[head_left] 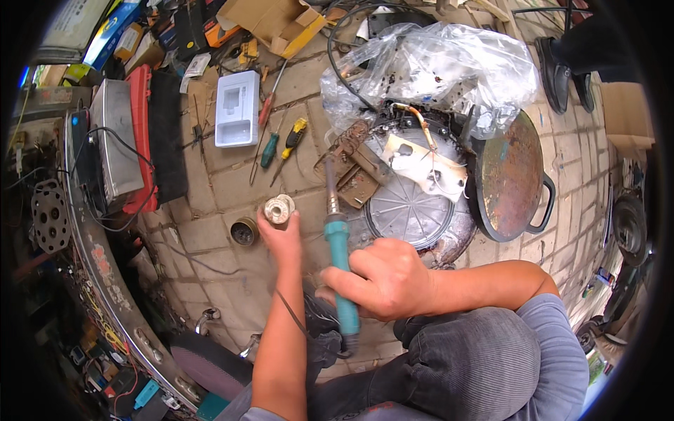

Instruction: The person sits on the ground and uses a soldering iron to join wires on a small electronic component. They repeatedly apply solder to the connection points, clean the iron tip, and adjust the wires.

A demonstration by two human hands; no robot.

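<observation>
My left hand (281, 235) grips a small pale metallic spool (279, 209), beside a small round tin (243, 231) on the paving. My right hand (382, 281) is wrapped round the teal handle of a soldering iron (337, 245), its metal tip pointing forward over a rusty bracket (358, 189). Beyond them lies a round metal assembly (407, 217) with a scorched white piece (421, 163) and an orange-white tube (420, 119) on it. A rusty round plate with a black handle (509, 182) leans at its right.
Screwdrivers (291, 144), a white plastic tray (235, 109), crumpled clear plastic (449, 67) and an open cardboard box (270, 28) lie ahead. A metal case (119, 140) and cluttered metal frame (98, 252) are at left. Another person's shoes (551, 84) stand at upper right.
</observation>
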